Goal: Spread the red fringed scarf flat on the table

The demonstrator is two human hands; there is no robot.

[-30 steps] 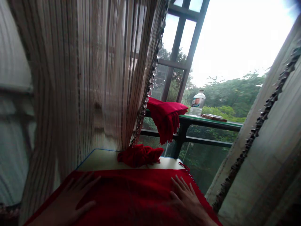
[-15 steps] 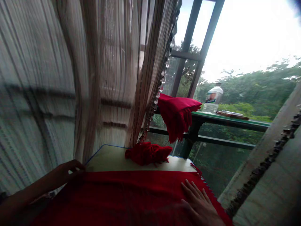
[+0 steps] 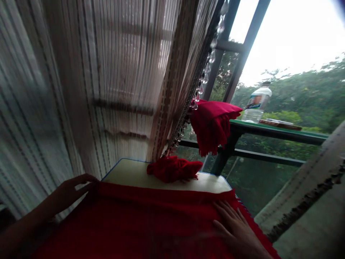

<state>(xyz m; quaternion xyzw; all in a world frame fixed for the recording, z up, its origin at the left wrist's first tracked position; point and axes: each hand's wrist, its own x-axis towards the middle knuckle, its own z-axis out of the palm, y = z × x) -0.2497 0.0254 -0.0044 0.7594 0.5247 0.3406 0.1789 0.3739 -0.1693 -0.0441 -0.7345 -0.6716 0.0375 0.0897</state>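
Observation:
A red fringed scarf (image 3: 151,223) lies spread over a pale table (image 3: 124,172) with a blue edge. At the scarf's far left corner, my left hand (image 3: 75,187) pinches the cloth between thumb and fingers. My right hand (image 3: 237,228) rests flat on the scarf near its right side, fingers stretched out. A shallow crease runs along the far edge between the hands. Beyond that edge, a crumpled red cloth (image 3: 175,169) with fringe sits on the table, touched by neither hand.
Another red fringed cloth (image 3: 211,124) hangs over the green railing (image 3: 280,133). On the railing stand a clear plastic bottle (image 3: 256,104) and a flat brown item (image 3: 280,124). A striped sheer curtain (image 3: 121,79) with beads hangs at left, a second curtain (image 3: 299,190) at right.
The view has swung, so the window and railing appear further right. The scarf's far right corner now looks slightly raised. Both hands keep their places on the cloth.

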